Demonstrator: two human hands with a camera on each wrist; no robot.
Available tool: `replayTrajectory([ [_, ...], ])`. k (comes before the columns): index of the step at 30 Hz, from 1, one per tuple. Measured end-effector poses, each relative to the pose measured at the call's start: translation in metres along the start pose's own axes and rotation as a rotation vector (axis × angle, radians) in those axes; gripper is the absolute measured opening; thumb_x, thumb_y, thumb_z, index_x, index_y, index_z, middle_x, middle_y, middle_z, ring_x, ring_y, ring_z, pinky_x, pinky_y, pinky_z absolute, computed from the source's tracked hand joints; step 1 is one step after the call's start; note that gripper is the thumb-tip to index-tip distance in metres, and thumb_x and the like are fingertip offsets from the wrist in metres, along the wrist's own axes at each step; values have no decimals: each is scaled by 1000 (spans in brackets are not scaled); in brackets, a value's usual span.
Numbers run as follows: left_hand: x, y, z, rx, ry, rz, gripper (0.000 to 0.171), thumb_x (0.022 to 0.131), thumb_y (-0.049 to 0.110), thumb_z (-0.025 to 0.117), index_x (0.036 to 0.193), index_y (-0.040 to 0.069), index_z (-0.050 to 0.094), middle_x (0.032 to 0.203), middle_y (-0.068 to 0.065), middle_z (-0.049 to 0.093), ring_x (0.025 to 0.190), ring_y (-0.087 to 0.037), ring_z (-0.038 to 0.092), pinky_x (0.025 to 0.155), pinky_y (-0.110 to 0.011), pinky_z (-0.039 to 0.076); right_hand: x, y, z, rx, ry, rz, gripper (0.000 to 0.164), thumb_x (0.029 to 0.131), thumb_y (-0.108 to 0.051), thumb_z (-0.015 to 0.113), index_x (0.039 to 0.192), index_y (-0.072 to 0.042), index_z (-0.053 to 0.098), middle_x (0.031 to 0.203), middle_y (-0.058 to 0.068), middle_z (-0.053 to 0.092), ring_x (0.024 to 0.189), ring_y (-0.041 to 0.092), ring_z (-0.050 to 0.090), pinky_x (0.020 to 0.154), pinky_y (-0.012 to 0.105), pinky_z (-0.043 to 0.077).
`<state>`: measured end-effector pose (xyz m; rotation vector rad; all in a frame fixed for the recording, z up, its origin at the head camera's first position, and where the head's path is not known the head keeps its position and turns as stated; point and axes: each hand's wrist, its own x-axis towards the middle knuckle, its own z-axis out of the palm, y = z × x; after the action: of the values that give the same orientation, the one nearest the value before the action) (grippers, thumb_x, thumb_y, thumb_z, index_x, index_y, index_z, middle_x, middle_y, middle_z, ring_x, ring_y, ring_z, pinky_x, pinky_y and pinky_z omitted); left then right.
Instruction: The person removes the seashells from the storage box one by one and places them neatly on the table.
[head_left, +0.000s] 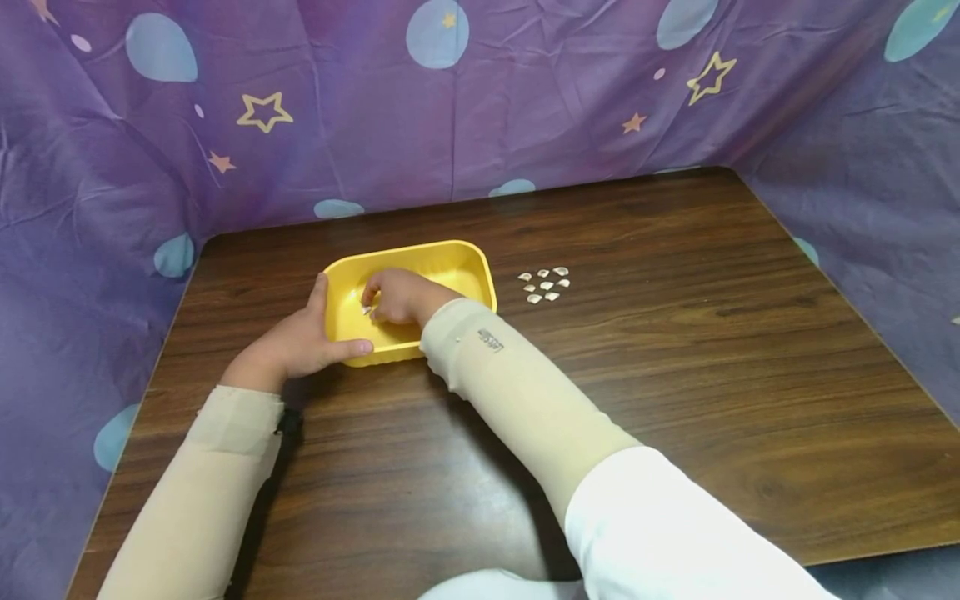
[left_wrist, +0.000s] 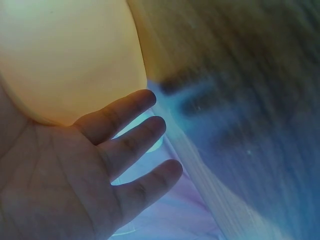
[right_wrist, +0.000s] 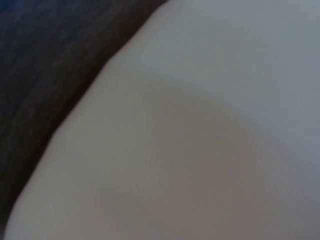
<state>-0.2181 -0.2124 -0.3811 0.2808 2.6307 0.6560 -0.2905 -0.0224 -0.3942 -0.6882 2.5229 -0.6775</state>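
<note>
A yellow plastic tray (head_left: pixel 480 275) stands on the table in the head view. My left hand (head_left: pixel 296 342) rests against its left end, thumb along the front wall. In the left wrist view the other fingers (left_wrist: pixel 142 192) stretch out straight beside the tray's wall (left_wrist: pixel 75 55). Inside the tray, my right hand (head_left: pixel 401 296) reaches down with bent fingers and pinches a small white seashell (head_left: pixel 366 310) near the left end. The fingers partly cover this shell. The right wrist view shows only a blurred pale surface, without the hand.
Several small seashells (head_left: pixel 546 285) lie in loose rows on the wood-grain table (head_left: pixel 712 375), right of the tray. A purple curtain with stars (head_left: pixel 360 108) hangs behind the table and along its sides. The right forearm crosses over the tray's front wall.
</note>
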Motion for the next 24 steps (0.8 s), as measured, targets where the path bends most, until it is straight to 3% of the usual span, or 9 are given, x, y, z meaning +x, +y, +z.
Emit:
replayTrajectory([
  [5,0,-2,0,-1,2,5,135,93,63,70,159,-2,-29,165,-44,16,137,-52,47,116,-64,37,0,-1,0,-20,20,0,24,101,-20,71,123,-11,72,120,7,72,112,19,60,107,29,44],
  [17,1,-4,1,-5,11,16,136,92,63,71,160,0,-29,163,-44,20,129,-48,52,113,-63,40,3,2,1,-50,10,-20,22,97,-9,71,119,-11,75,121,5,72,105,16,58,101,26,45],
  [24,3,-5,0,-8,7,7,138,91,66,71,160,1,-29,162,-44,23,127,-46,52,112,-63,40,3,2,2,-33,23,-1,13,94,-4,73,106,-10,76,102,0,70,94,14,57,86,21,46],
])
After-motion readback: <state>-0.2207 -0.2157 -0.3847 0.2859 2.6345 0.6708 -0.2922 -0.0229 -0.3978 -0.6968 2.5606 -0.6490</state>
